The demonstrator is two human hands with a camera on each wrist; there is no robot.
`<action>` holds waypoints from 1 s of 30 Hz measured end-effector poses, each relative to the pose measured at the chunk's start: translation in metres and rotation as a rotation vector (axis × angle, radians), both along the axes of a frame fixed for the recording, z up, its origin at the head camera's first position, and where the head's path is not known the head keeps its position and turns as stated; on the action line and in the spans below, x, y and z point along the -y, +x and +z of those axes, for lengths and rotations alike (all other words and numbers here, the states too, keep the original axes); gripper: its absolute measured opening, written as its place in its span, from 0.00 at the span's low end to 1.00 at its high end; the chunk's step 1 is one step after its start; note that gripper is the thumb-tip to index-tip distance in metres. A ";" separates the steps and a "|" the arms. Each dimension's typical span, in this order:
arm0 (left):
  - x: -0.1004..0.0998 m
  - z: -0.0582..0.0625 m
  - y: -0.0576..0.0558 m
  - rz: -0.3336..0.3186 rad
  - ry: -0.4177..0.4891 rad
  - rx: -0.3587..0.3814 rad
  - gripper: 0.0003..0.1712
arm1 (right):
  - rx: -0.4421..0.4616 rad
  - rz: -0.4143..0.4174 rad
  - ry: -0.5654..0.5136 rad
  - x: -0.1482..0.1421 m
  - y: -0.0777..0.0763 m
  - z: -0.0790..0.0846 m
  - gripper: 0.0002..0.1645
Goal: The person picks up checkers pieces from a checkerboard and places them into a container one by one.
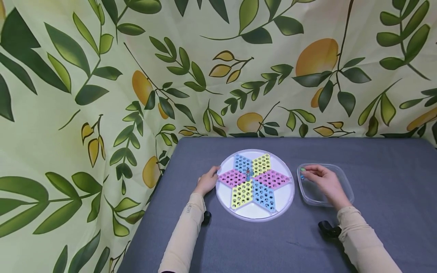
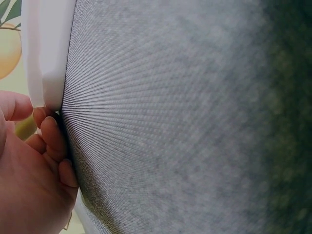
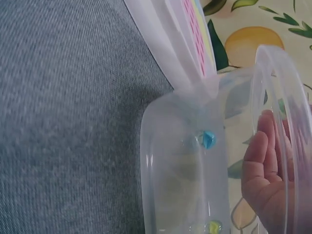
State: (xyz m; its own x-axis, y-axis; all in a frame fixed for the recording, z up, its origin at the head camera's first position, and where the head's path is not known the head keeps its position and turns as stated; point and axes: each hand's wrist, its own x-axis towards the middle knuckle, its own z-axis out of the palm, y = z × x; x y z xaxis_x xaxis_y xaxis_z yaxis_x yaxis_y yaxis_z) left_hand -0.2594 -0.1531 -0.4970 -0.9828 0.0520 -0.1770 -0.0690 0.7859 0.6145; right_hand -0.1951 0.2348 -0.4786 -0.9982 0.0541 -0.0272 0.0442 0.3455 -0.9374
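A round white Chinese checkers board [image 1: 283, 197] with a star of blue, yellow and pink holed sections lies on the table. My left hand [image 1: 206, 181] grips its left rim; in the left wrist view the thumb and curled fingers [image 2: 54, 139] meet at the white edge. Several small marbles [image 1: 248, 175] sit around the star's centre. My right hand [image 1: 322, 182] is over a clear plastic box [image 1: 347, 185], pinching a small green marble [image 1: 302, 170] between its fingertips. Inside the box are a blue marble [image 3: 208, 140] and a yellow-green marble [image 3: 214, 227].
A grey cloth covers the table [image 1: 259, 246]. The box stands just right of the board, a narrow gap between them. Behind the table and along its left side hangs a leaf-and-fruit patterned curtain [image 1: 211, 102]. Dark straps [image 1: 329, 229] show at the wrists.
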 end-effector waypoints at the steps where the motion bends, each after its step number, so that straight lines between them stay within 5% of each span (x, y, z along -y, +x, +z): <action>1: 0.000 0.000 0.000 0.001 0.000 0.000 0.23 | 0.007 0.002 0.006 -0.001 0.000 -0.001 0.30; 30: 0.000 -0.001 0.001 0.009 0.009 -0.002 0.23 | 0.059 0.037 0.062 -0.010 -0.006 -0.004 0.28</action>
State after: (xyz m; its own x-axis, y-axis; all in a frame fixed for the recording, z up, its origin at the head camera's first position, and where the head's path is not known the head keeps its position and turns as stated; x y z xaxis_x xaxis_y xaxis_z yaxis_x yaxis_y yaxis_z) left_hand -0.2588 -0.1530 -0.4984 -0.9836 0.0450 -0.1745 -0.0746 0.7794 0.6220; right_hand -0.2015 0.2449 -0.4823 -0.9963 0.0207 -0.0837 0.0849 0.4053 -0.9102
